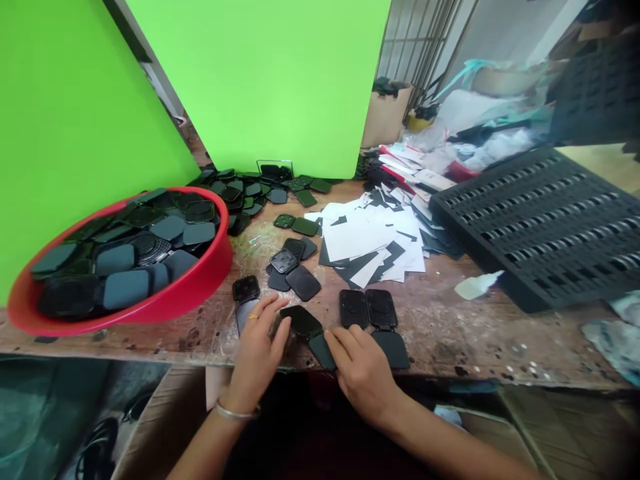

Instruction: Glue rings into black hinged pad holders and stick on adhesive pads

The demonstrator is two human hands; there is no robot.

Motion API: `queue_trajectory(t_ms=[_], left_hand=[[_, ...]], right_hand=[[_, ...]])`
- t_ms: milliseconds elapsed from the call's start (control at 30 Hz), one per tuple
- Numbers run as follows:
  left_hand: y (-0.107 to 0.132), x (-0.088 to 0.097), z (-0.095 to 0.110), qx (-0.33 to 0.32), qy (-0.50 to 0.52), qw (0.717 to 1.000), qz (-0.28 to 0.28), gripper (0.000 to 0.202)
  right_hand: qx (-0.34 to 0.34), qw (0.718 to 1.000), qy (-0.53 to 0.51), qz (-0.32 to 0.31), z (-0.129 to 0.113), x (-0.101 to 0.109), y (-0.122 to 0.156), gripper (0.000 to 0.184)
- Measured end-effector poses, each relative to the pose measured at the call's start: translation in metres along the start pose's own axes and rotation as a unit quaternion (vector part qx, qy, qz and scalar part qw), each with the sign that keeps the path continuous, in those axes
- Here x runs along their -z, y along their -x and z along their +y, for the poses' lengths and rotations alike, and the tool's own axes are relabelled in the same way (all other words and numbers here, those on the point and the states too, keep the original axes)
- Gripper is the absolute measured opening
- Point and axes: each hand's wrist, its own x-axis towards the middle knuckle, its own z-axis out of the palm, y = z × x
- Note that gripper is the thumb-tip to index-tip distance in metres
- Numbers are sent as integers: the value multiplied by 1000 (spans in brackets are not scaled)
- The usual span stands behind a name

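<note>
Head view: a red basin (220, 273) stands at the left of the surface (435, 333), heaped to its rim with black cases (127, 285); most lie flat or tilted over one another, some showing smooth grey faces, one a ringed pattern. At the near edge, between the two hands, is an opened case (303, 321), set aslant with its flap toward the right hand (367, 370). That hand's fingers lie close together at the flap's edge; whether they pinch it I cannot tell. The left hand (257, 340) has its thumb and forefinger spread, just left of the opened case and partly over another case (246, 289). Two more stand side by side beyond the right hand. To the far right, a carton (383, 120) holds dark pieces, with a yellow tub (419, 123) beside it. Nearer, a black tray (525, 293) leans with rows of slots, pale stripes showing in several. A white bottle (475, 287) lies near its corner.
</note>
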Motion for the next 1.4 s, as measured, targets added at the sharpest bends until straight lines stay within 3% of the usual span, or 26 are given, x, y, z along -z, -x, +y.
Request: queue_trajectory(t_ms=[67, 133, 233, 333, 500, 700, 833, 1067, 1200, 1300, 1400], left_hand=[[16, -15, 5, -23, -81, 996, 23, 34], [31, -29, 7, -52, -137, 989, -8, 37], [42, -40, 7, -95, -200, 973, -67, 50], [35, -43, 9, -125, -205, 962, -129, 59], [1, -47, 20, -166, -163, 949, -212, 53], [-19, -61, 29, -189, -144, 941, -241, 48], [-15, -72, 38, -192, -161, 942, -222, 63], [-8, -80, 46, -181, -172, 947, -203, 70], [-10, -59, 37, -187, -155, 952, -184, 68], [-10, -33, 18, -144, -168, 969, -108, 53], [-13, -13, -2, -83, -203, 973, -71, 39]], right_hand=[[-14, 998, 6, -60, -3, 3, 5, 32], [-14, 994, -39, -106, 1, 9, 12, 45], [-19, 992, -85, -96, 26, 18, 23, 47], [-50, 995, -38, -82, 62, 20, 34, 44], [-50, 989, 20, -141, 102, 13, 51, 51], [-67, 986, -19, -154, 111, 22, 61, 57], [-96, 987, -46, -124, 110, 24, 60, 72], [-64, 993, -36, -88, 118, 18, 66, 54], [-40, 997, -61, -27, 119, 22, 38, 39], [-9, 995, -96, -29, 111, 16, -11, 28], [26, 991, -114, -61, 102, -9, -71, 28]])
